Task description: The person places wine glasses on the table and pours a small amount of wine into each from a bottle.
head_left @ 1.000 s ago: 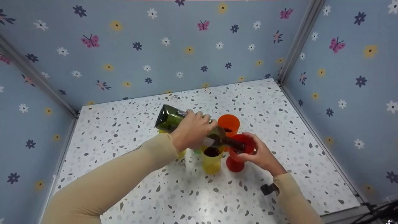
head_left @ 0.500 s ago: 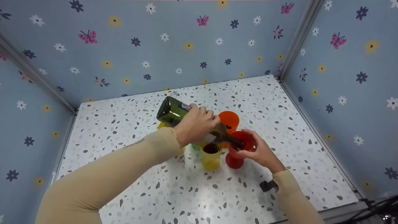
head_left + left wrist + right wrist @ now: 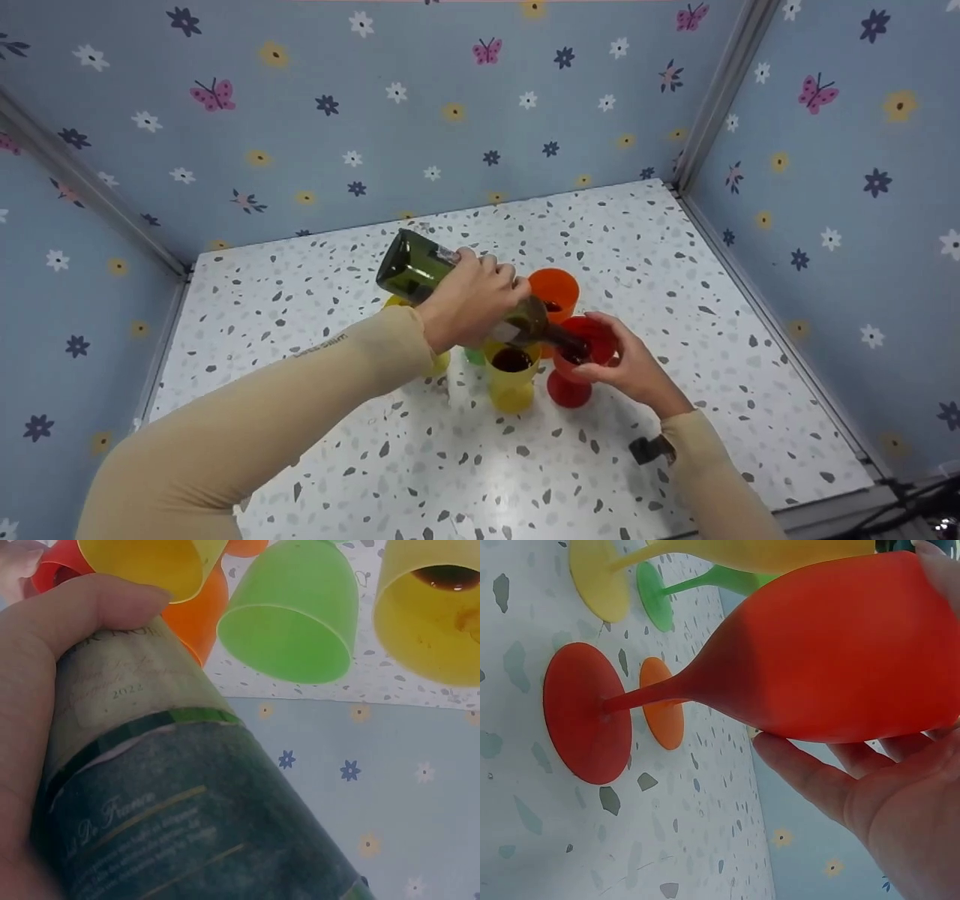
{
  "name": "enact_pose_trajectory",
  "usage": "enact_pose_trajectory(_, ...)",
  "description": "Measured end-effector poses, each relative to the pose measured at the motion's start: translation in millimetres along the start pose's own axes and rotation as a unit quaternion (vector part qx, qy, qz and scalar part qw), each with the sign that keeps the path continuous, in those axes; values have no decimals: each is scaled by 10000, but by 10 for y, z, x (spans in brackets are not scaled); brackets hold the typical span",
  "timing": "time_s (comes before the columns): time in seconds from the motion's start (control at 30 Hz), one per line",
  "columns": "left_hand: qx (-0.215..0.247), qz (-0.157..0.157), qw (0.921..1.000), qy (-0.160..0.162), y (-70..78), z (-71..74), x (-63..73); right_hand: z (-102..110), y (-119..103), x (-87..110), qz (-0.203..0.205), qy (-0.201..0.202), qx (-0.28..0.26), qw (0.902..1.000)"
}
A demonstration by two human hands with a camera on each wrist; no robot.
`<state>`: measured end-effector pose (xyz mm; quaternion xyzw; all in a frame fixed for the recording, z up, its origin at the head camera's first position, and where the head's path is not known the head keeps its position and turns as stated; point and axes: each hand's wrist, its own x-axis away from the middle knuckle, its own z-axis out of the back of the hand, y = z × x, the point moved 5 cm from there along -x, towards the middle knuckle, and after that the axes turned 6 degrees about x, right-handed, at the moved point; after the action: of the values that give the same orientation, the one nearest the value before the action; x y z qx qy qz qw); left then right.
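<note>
My left hand (image 3: 472,304) grips a green glass wine bottle (image 3: 416,266) round its body. The bottle tilts down to the right, its neck inside the mouth of a red wine glass (image 3: 568,390). My right hand (image 3: 637,373) holds the red glass's bowl at its rim, thumb on the near side; its foot (image 3: 589,712) appears to rest on the table. Dark liquid shows in the red glass by the bottle's mouth. Directly left stands a yellow wine glass (image 3: 512,390) with dark liquid in it. Behind is an orange wine glass (image 3: 553,289), also with some dark liquid.
A green wine glass (image 3: 292,637) and a second yellow wine glass (image 3: 427,637) stand left of the group, mostly hidden under my left hand and the bottle in the head view. The speckled table (image 3: 337,465) is bounded by flower-patterned walls (image 3: 420,135).
The bottle's base has risen slightly, so it tilts more steeply, then stays nearly still. My right hand keeps its hold on the red wine glass. The head view has shifted a little.
</note>
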<state>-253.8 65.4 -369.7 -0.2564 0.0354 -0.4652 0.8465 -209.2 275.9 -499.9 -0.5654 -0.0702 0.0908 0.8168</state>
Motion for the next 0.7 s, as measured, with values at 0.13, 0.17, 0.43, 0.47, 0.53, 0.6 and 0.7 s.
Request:
enact_pose_trajectory(0.13, -348, -113, 9993, -53, -1, 68, -35, 23, 157, -65, 24, 80, 53, 10000)
enact_pose_trajectory(0.17, -442, -134, 9989, -66, 0, 83, -47, 23, 200, -85, 40, 97, 71, 9999)
enact_pose_trajectory(0.43, -1008, -437, 9939, -121, 83, 196, -121, -21, 263, -95, 59, 71, -3, 10000)
enact_pose_trajectory(0.47, -1062, -464, 9932, -130, 95, 213, -128, -23, 260, -89, 50, 67, -6, 10000)
enact_pose_trajectory(0.53, -1181, -507, 9916, -148, 114, 247, -147, -19, 255, -81, 54, 94, 32, 9999)
enact_pose_trajectory(0.6, -1288, -552, 9900, -153, 133, 284, -167, -9, 256, -75, 50, 122, 69, 9999)
enact_pose_trajectory(0.7, -1348, -607, 9889, -130, 150, 338, -198, 0, 270, -71, 26, 125, 103, 9999)
